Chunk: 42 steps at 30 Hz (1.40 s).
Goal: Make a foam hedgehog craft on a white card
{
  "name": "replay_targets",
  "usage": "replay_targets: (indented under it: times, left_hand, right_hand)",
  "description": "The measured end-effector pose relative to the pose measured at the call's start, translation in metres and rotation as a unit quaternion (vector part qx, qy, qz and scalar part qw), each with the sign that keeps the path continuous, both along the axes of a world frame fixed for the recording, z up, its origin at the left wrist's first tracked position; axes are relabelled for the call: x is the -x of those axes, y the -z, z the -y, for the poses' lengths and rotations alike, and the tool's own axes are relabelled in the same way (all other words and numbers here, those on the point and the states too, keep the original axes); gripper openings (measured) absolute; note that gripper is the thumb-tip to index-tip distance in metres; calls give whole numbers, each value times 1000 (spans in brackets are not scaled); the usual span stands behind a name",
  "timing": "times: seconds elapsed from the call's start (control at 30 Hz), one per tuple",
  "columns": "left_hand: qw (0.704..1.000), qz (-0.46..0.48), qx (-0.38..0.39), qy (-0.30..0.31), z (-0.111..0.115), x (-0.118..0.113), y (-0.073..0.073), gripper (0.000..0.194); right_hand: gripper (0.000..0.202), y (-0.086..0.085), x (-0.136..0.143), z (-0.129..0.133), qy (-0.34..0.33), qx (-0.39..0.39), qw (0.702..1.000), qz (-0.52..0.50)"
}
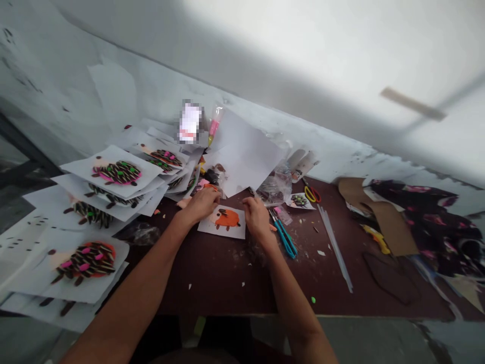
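Observation:
A small white card (223,228) with an orange hedgehog shape on it lies on the dark brown table (235,275). My left hand (201,203) rests at the card's upper left corner, fingers curled down on it. My right hand (256,217) touches the card's right edge, fingers bent; whether it pinches a small piece I cannot tell. Blue-handled scissors (285,237) lie just right of my right hand.
Stacked white cards with finished striped hedgehogs (113,174) cover the left side. White paper sheets (246,151) and a glue bottle (214,124) lean at the wall. Red-yellow scissors (312,194), a clear ruler (335,245), brown cardboard (382,217) and dark flowered cloth (435,222) lie to the right.

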<state>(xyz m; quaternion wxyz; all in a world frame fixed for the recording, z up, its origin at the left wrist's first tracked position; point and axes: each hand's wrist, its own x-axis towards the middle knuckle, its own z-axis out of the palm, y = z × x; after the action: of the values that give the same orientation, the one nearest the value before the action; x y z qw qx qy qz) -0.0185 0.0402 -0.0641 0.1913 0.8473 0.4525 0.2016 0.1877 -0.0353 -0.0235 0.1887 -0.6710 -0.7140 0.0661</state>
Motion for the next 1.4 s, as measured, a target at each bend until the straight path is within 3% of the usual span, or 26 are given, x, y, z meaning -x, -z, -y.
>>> replay_targets:
  times: [0.23,0.67,1.1,1.4]
  left_hand:
    - [1000,7,-25,5,0,1,4,15]
    - [999,5,-32,3,-1,1,5,16]
    - [1000,-17,-23,-6,-1,0,4,17]
    - [999,-9,-40,5,-3,1,9,18]
  right_hand:
    - [25,8,10,16,-49,-48,991,-118]
    - [19,6,10,27,-92,-53,974,-201]
    - [23,21,20,29,-114,-38,988,-99]
    - [26,20,25,27,-94,-11,995,-6]
